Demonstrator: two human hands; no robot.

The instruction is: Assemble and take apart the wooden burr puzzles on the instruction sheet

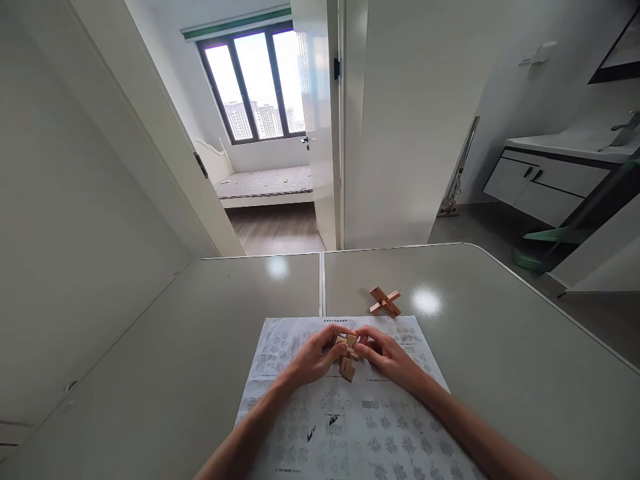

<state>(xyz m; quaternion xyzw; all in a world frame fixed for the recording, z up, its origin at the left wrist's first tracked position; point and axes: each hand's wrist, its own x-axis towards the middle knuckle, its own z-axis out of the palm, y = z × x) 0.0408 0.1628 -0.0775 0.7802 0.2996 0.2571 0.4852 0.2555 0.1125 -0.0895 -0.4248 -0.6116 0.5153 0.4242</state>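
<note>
Between my two hands is a wooden interlocking puzzle (347,367) made of light brown notched blocks. My left hand (320,353) curls round its left side, thumb and fingers pressed to the pieces. From the other side my right hand (383,350) grips it with thumb and fingertips. One block juts out downward toward me, below the fingers. Part of the puzzle is hidden behind my fingers. Under my hands lies a large printed instruction sheet (320,407) with rows of small diagrams. A second wooden puzzle (385,302), cross-shaped, rests on the table beyond the sheet.
The grey table (220,320) has a seam down its middle and a raised far edge. Past it, an open door (315,120) shows a bed (270,181) under a window. At right are a sink cabinet (545,175) and a green dustpan (533,260) on the floor.
</note>
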